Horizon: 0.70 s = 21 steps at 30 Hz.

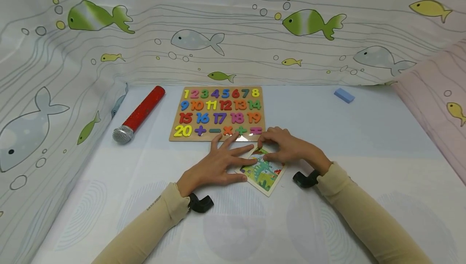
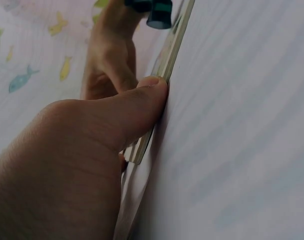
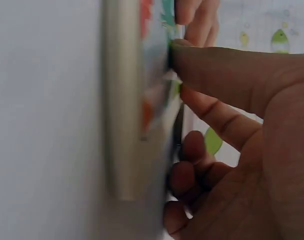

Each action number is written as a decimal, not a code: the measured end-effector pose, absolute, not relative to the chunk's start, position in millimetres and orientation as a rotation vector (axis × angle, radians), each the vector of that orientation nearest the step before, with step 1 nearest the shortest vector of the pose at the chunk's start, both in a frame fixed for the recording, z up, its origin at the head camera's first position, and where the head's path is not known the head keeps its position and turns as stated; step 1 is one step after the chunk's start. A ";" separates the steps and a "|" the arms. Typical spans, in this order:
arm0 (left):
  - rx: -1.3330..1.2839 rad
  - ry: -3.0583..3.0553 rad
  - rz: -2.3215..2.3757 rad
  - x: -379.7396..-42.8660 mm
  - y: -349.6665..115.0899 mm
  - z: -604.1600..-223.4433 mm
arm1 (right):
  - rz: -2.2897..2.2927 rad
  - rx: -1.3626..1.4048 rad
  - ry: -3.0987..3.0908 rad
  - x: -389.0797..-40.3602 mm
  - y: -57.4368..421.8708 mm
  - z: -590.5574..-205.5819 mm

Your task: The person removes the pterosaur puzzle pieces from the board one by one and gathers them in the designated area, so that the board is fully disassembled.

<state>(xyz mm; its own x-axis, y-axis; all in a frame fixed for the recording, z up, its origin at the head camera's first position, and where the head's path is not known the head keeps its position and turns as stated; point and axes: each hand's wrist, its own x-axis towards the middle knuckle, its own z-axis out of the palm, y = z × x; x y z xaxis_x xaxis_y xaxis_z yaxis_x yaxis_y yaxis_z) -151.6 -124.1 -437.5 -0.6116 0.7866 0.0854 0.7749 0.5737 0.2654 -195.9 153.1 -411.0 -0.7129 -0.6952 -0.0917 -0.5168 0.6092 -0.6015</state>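
Note:
A small framed jigsaw puzzle [image 1: 265, 174] with a green dinosaur picture lies turned cornerwise on the table. Spread, straight fingers of my left hand [image 1: 216, 165] reach over its left side. In the left wrist view, that hand's thumb [image 2: 142, 100] rests against the puzzle's edge. My right hand [image 1: 291, 147] is at the far corner, pinching a puzzle piece [image 1: 260, 151] between thumb and index finger. The right wrist view shows the puzzle's pale border [image 3: 123, 125] side-on, with the other right fingers curled beyond it. Much of the piece is hidden by the fingers.
Just beyond the hands lies a wooden number board [image 1: 214, 138] with colourful numerals and signs. A red microphone [image 1: 140, 112] lies at the left, and a blue block [image 1: 344, 95] at the back right. Fish-patterned cloth [image 1: 240, 66] walls the table in.

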 end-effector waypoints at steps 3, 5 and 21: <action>1.363 2.753 0.425 -151.6 -123.8 -437.8 | -0.714 -0.979 2.504 -198.0 149.4 -404.9; 1.359 2.751 0.432 -151.3 -123.6 -437.5 | -0.683 -0.989 2.491 -199.7 147.6 -402.1; 1.347 2.732 0.467 -150.7 -123.4 -437.1 | -0.705 -0.984 2.429 -202.9 148.6 -397.0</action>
<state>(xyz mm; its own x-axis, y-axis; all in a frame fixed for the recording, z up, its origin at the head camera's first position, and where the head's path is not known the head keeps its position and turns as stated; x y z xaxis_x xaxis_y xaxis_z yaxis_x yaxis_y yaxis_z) -150.7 -123.4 -437.1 -0.6167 0.7832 0.0791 0.7651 0.5726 0.2946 -202.9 148.6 -397.0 -0.6587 -0.7277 -0.1911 -0.5124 0.6199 -0.5943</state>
